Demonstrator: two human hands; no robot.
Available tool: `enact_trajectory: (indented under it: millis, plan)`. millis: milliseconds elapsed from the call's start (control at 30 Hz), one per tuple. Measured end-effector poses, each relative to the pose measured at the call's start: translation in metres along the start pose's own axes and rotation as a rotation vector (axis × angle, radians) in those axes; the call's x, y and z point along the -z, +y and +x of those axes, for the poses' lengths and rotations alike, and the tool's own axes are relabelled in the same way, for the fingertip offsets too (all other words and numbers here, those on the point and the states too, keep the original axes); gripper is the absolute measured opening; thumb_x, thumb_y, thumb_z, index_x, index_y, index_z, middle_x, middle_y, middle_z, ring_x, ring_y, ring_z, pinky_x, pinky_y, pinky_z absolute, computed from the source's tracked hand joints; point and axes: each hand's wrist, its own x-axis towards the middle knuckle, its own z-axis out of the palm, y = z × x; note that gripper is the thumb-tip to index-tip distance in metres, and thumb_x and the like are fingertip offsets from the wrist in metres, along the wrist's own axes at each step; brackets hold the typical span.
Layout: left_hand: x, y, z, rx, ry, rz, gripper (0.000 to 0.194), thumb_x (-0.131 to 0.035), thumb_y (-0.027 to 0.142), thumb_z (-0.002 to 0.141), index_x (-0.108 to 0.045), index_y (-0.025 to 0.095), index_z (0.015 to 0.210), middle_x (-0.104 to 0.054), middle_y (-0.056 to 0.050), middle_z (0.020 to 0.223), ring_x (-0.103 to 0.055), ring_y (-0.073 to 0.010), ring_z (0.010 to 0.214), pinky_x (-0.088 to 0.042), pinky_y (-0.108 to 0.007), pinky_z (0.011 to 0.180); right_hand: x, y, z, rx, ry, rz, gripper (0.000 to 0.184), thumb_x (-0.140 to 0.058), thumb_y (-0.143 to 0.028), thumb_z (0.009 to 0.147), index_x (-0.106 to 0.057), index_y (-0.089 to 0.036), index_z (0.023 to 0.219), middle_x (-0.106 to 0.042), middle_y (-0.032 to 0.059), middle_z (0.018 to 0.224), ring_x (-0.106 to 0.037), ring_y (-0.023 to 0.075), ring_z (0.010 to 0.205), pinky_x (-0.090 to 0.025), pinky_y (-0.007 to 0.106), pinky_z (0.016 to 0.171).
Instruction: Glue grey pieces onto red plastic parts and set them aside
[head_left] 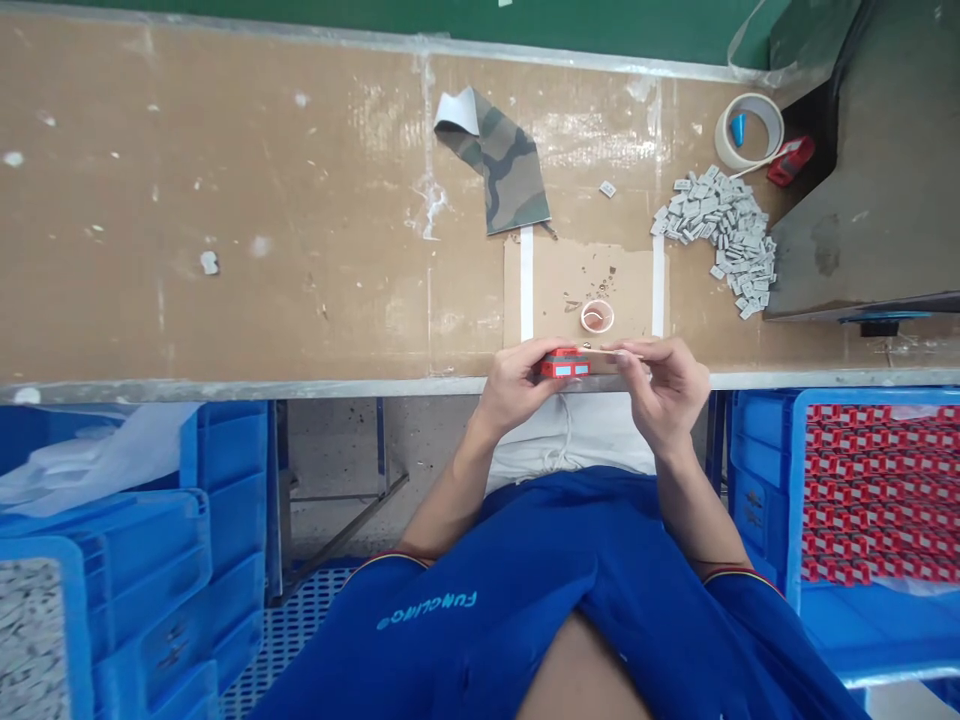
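My left hand [516, 385] grips a small red toy vehicle body [562, 364] with pale window-like panels, just over the table's front edge. Between the thumb and fingers of my right hand [664, 385] is a thin wooden stick [600, 351], its tip at the upper side of the red piece. Right behind the hands stands a small cup [598, 317] with a reddish inside. Small dark specks lie around the cup on a sheet of cardboard.
A camouflage-patterned cloth [514, 165] lies beyond the cup. At the right are a pile of small grey pieces [724, 230], a tape roll [724, 140] and another red piece [791, 162]. Blue crates [799, 480] flank me below the table [300, 250]; the right one holds rows of red parts.
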Motion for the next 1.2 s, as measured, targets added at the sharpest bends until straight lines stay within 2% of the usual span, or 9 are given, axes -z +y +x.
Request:
enact_trajectory:
  millis: [167,267,367,467,567,700,900,1067,1200]
  plan:
    - [0.002,-0.002,-0.001,0.033,-0.003,-0.054,0.038,-0.084,0.039,0.087,-0.078,0.019,0.119,-0.084,-0.011,0.11,-0.079,-0.0217,0.096,-0.061,-0.03,0.086,0.0,0.014,0.021,0.094,0.142,-0.078,0.01,-0.069,-0.034,0.1,-0.071,-0.026,0.094,-0.078,0.0048,0.094,-0.076,0.0198,0.092,-0.062,0.034,0.072]
    - [0.004,-0.002,-0.002,0.046,-0.012,-0.054,0.04,-0.085,0.038,0.086,-0.078,0.019,0.12,-0.084,-0.011,0.112,-0.08,-0.0215,0.097,-0.062,-0.029,0.086,-0.011,0.023,0.029,0.171,0.081,-0.17,0.011,-0.068,-0.032,0.101,-0.074,-0.026,0.094,-0.076,0.0056,0.097,-0.074,0.0189,0.093,-0.06,0.033,0.073]
    - [0.005,-0.003,-0.002,0.061,-0.024,-0.047,0.04,-0.085,0.039,0.086,-0.078,0.019,0.12,-0.084,-0.012,0.114,-0.08,-0.0224,0.098,-0.063,-0.03,0.087,-0.012,0.033,0.032,0.204,-0.035,-0.225,0.017,-0.064,-0.038,0.103,-0.074,-0.026,0.111,-0.075,0.0088,0.111,-0.073,0.0212,0.102,-0.062,0.036,0.081]
    - [0.006,-0.004,-0.001,0.06,-0.029,-0.056,0.042,-0.083,0.042,0.087,-0.078,0.019,0.121,-0.083,-0.012,0.115,-0.081,-0.0227,0.098,-0.064,-0.03,0.085,0.017,0.045,0.046,0.197,0.001,-0.394,0.027,-0.056,-0.041,0.105,-0.071,-0.024,0.121,-0.074,0.011,0.116,-0.071,0.0235,0.106,-0.06,0.039,0.088]
    - [0.006,-0.004,-0.001,0.04,-0.035,-0.058,0.043,-0.083,0.043,0.087,-0.077,0.019,0.122,-0.084,-0.011,0.112,-0.081,-0.0224,0.096,-0.065,-0.03,0.085,0.064,0.061,0.071,0.087,0.058,-0.682,0.025,-0.05,-0.029,0.104,-0.072,-0.021,0.112,-0.074,0.0114,0.11,-0.07,0.0244,0.1,-0.057,0.039,0.088]
    - [0.005,-0.005,0.0,0.025,-0.036,-0.035,0.041,-0.083,0.041,0.087,-0.077,0.018,0.121,-0.084,-0.011,0.111,-0.082,-0.0224,0.095,-0.065,-0.031,0.085,0.1,0.078,0.101,0.036,-0.171,-0.965,0.023,-0.051,-0.019,0.097,-0.073,-0.019,0.104,-0.072,0.0133,0.106,-0.066,0.0286,0.101,-0.054,0.042,0.092]
    - [0.005,-0.004,0.0,-0.023,-0.024,-0.016,0.038,-0.08,0.036,0.089,-0.077,0.018,0.122,-0.084,-0.011,0.108,-0.081,-0.021,0.092,-0.064,-0.03,0.084,0.092,0.074,0.104,0.053,-0.268,-1.202,0.031,-0.04,-0.02,0.102,-0.07,-0.015,0.107,-0.067,0.0179,0.111,-0.06,0.0306,0.103,-0.05,0.043,0.091]
    - [0.005,-0.004,0.0,-0.083,-0.033,-0.019,0.038,-0.079,0.029,0.091,-0.076,0.018,0.126,-0.084,-0.011,0.113,-0.081,-0.0206,0.097,-0.062,-0.03,0.088,0.085,0.059,0.092,0.063,-0.456,-1.188,0.03,-0.04,-0.009,0.095,-0.068,-0.016,0.099,-0.065,0.0169,0.109,-0.058,0.0271,0.091,-0.051,0.039,0.083]
    - [0.005,-0.005,0.001,-0.16,-0.044,-0.043,0.047,-0.078,0.025,0.093,-0.071,0.022,0.139,-0.084,-0.01,0.114,-0.079,-0.0194,0.099,-0.061,-0.03,0.09,0.069,0.054,0.091,0.041,-0.479,-1.106,0.038,-0.043,-0.006,0.093,-0.068,-0.014,0.12,-0.068,0.0189,0.111,-0.063,0.033,0.104,-0.052,0.047,0.094]
